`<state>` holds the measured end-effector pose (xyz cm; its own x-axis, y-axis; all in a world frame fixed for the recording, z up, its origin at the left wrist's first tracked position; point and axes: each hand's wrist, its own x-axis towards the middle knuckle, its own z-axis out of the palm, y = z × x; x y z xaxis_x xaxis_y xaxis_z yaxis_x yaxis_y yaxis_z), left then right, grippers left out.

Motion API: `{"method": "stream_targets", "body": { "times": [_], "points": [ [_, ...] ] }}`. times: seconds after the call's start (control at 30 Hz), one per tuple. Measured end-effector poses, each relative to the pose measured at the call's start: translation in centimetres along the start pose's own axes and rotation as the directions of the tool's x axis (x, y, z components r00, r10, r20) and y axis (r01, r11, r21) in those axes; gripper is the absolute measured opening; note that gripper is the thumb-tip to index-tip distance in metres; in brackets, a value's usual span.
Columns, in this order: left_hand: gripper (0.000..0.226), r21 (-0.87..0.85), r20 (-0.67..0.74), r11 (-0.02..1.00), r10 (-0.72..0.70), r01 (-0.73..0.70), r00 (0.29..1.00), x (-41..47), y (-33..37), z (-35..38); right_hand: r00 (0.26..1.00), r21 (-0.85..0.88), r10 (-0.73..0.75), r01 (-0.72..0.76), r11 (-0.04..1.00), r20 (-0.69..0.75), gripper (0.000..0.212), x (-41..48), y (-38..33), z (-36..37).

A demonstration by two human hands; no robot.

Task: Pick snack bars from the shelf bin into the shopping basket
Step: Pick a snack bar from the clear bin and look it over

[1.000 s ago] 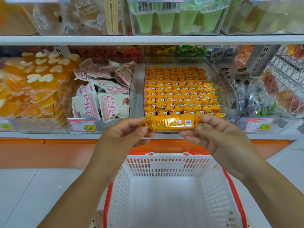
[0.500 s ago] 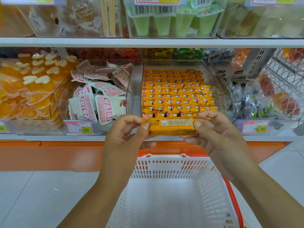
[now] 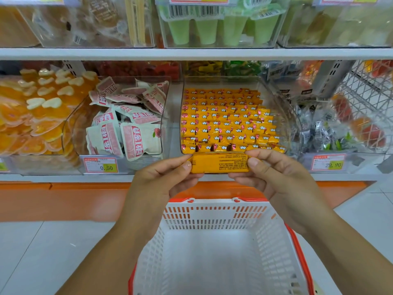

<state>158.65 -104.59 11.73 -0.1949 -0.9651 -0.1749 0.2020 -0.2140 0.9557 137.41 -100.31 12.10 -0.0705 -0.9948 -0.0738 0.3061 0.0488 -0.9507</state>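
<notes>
One snack bar [image 3: 219, 163], ends pinched between fingers [image 3: 253, 162]

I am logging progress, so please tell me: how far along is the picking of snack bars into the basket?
Done: one snack bar is out of the shelf bin. In hand: the left hand and right hand pinch its two ends, holding it level before the bin, above the shopping basket. Left: no bar shows in the basket, so this one must go in; many more bars lie in the bin.
</notes>
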Motion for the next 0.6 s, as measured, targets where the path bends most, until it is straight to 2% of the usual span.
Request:
{"method": "stream_targets", "body": {
  "times": [0.2,0.33,0.43,0.5,0.53,0.6],
  "points": [
    [0.020,0.164,-0.009,0.986,-0.034,0.035,0.999,0.5,-0.1,0.6,0.999,0.053,0.034,-0.032,0.998,-0.040,0.050,0.2,0.0,-0.1],
    [0.026,0.245,-0.044,0.969,-0.012,0.022,0.999,1.4,0.0,1.9,0.998,-0.060,0.002,-0.006,0.998,-0.071,0.074,0.8,0.5,-0.8],
    [0.034,0.360,-0.033,0.933,0.021,-0.008,0.999,2.0,-0.3,2.7,0.989,-0.141,-0.046,0.027,0.990,-0.137,0.066,1.3,0.6,-1.5],
    [0.040,0.511,-0.004,0.855,0.100,-0.084,0.995,2.6,-1.1,3.0,0.987,-0.098,-0.051,0.037,0.994,-0.152,0.057,1.4,0.6,-1.9],
    [0.040,0.611,0.017,0.778,0.173,-0.147,0.985,3.0,-1.7,3.0,0.985,-0.078,-0.063,0.051,0.996,-0.158,0.049,1.4,0.5,-1.9],
    [0.033,0.771,0.101,0.561,0.361,-0.302,0.927,3.8,-2.6,3.1,0.969,-0.068,-0.125,0.113,0.991,-0.212,0.034,1.5,0.2,-2.0]
  ]
}}
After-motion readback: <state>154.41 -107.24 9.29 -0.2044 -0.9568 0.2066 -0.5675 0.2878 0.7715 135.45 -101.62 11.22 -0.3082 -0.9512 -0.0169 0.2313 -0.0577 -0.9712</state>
